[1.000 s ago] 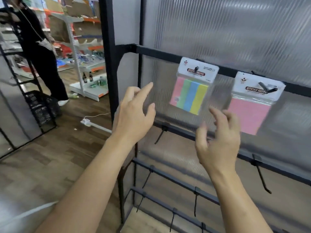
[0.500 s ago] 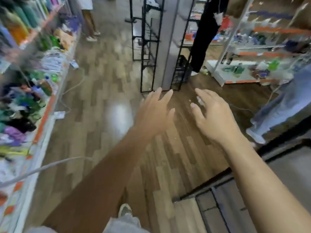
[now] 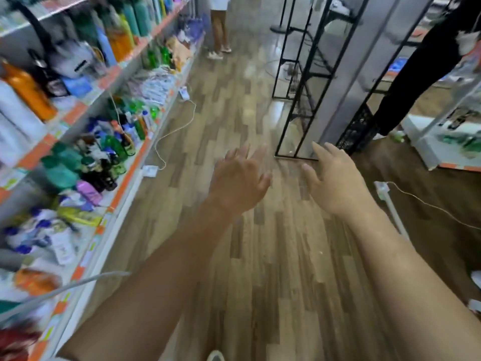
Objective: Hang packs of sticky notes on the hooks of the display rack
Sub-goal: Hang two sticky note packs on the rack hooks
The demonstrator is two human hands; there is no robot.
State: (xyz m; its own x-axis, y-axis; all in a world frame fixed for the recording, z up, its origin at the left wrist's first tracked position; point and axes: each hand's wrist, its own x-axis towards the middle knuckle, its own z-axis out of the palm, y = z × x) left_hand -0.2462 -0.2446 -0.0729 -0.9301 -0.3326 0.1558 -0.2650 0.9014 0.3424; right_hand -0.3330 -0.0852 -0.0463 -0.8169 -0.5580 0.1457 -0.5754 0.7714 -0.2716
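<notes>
Left hand and right hand stretch out empty over a shop aisle
Fingers loose and spread, gripping nothing, above the brown wood-plank floor at 6 o'clock. A white shelf unit of coloured bottles runs along 9 o'clock; farther, a black metal-frame rack stands at 1 o'clock. The packs of sticky notes cannot be located

The wood-plank floor carries a white cable and plug block along its left edge, a black frame rack farther back, and a white power strip toward the right.
</notes>
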